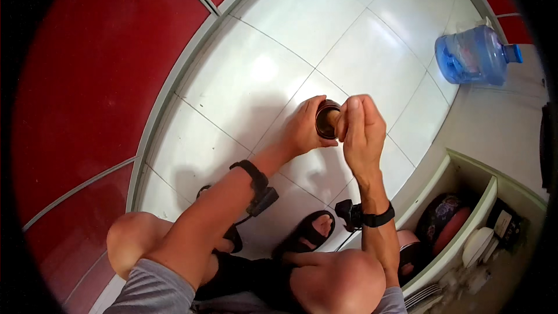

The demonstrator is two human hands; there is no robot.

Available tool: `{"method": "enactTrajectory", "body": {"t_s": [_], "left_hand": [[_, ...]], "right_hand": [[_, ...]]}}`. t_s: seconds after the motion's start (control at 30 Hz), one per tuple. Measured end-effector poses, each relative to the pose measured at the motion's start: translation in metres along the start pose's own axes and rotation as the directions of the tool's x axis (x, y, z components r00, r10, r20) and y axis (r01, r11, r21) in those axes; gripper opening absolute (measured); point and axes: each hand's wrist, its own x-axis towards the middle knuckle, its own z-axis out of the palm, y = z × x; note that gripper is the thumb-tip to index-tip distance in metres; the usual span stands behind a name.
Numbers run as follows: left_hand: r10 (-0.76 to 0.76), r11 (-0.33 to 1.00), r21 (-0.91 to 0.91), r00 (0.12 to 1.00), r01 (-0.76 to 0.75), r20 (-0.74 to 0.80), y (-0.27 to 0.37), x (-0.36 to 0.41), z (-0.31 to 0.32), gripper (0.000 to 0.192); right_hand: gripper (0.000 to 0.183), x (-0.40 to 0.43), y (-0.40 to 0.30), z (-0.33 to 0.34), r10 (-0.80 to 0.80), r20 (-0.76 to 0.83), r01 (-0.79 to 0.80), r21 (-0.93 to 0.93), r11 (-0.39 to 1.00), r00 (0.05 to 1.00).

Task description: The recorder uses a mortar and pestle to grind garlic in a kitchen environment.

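Note:
My left hand is wrapped around a small dark-brown vessel with a round mouth, which looks like a mortar. Its mouth faces up toward me, above the white tiled floor. In my right hand is a light wooden pestle, and its lower end goes down inside the vessel. The fist hides the upper part of the pestle. Something dark lines or fills the vessel, but I cannot tell what. Each wrist wears a black strap with a small black device, the left one and the right one.
Red cabinet doors with grey trim run along the left. A large blue water bottle stands on the right. An open cream shelf unit at lower right holds dishes. My knees and sandalled feet are below my hands.

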Motion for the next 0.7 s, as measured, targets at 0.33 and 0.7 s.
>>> {"method": "enactTrajectory", "body": {"t_s": [0.33,0.7], "left_hand": [[-0.029,0.999,0.032,1.0,0.029,-0.008,0.003,0.004,0.006,0.1],[-0.02,1.0,-0.001,1.0,0.02,-0.024,-0.006,0.002,0.011,0.11]], "right_hand": [[0.031,-0.006,0.019,-0.004,-0.02,-0.082,0.035,0.187,0.982,0.996],[0.033,0.001,0.013,-0.009,-0.053,-0.109,0.083,0.29,0.953,0.993]]}}
